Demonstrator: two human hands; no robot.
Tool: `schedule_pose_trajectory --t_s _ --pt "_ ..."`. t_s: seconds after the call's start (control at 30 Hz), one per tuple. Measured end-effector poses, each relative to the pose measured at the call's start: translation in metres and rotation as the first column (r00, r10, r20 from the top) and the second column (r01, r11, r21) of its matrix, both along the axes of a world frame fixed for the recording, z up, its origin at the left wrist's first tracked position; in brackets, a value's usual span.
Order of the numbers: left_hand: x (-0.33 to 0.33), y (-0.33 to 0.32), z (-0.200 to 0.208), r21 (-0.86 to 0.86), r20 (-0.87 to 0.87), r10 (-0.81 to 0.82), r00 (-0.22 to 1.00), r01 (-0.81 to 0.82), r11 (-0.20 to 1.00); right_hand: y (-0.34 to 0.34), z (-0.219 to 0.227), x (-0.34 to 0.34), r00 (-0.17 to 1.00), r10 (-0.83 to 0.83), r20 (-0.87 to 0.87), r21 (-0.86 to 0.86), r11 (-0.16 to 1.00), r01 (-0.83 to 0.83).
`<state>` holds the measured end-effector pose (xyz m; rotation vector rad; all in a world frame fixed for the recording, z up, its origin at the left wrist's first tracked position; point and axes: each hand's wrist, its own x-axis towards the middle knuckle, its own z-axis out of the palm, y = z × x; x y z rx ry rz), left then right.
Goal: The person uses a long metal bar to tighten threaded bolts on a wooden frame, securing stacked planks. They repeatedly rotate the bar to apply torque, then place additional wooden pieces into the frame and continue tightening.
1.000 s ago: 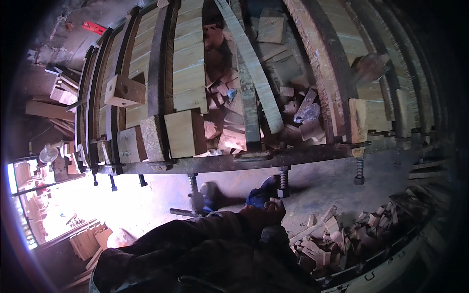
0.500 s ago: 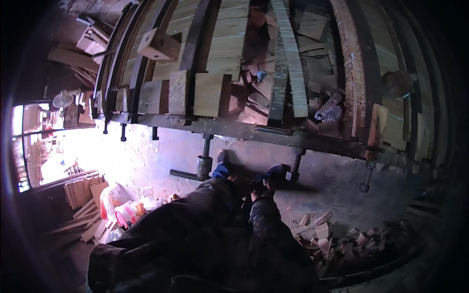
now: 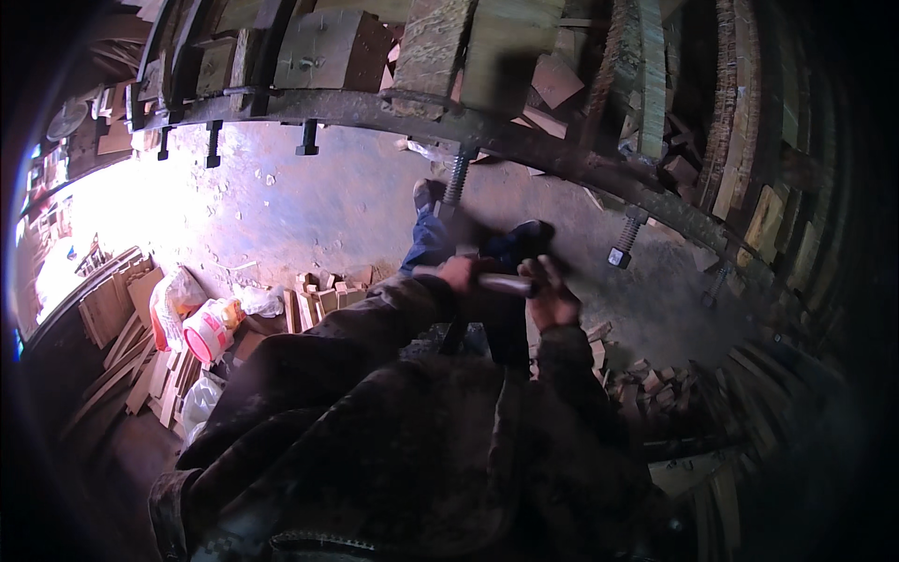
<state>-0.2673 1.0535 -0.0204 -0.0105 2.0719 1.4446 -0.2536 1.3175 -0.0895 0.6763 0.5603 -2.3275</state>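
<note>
In front of my body, my left hand (image 3: 459,273) is closed round a grey metal bar (image 3: 504,282) that lies roughly level and looks like a wrench handle. At the bar's right end, the fingers of my right hand (image 3: 554,298) curl against it, somewhat blurred. Just beyond my hands, a threaded bolt (image 3: 456,180) hangs from the dark metal rail (image 3: 524,140) of a clamp rack. A second bolt (image 3: 626,239) with a square head sticks out farther right. What the bar joins to is hidden by my left hand and the shadow.
Wooden boards and blocks (image 3: 328,51) fill the rack beyond the rail. Shorter bolts (image 3: 213,145) point down at its left. Stacked wood strips (image 3: 122,318), a pink and white bucket (image 3: 212,330) and plastic bags (image 3: 178,298) sit at the left. Wood offcuts (image 3: 655,384) lie at the right.
The view has shifted, so the rail sits higher. A socket wrench with a side handle sat on the left bolt; now that bolt is bare-threaded and my hands are on the bar, farther apart.
</note>
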Motion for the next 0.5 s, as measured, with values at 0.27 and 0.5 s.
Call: schedule_pose_trajectory --t_s 0.27,0.5 --pt "0.044 -0.084 0.044 0.370 0.137 0.493 0.859 -0.506 0.779 -0.163 -0.001 0.005 0.933 0.313 0.176 0.398 0.845 -0.358" --pt "0.097 -0.170 0.018 0.240 0.320 0.875 0.363 -0.925 0.296 -0.215 0.044 -0.036 0.694 0.712 0.104 0.876 0.265 -0.403"
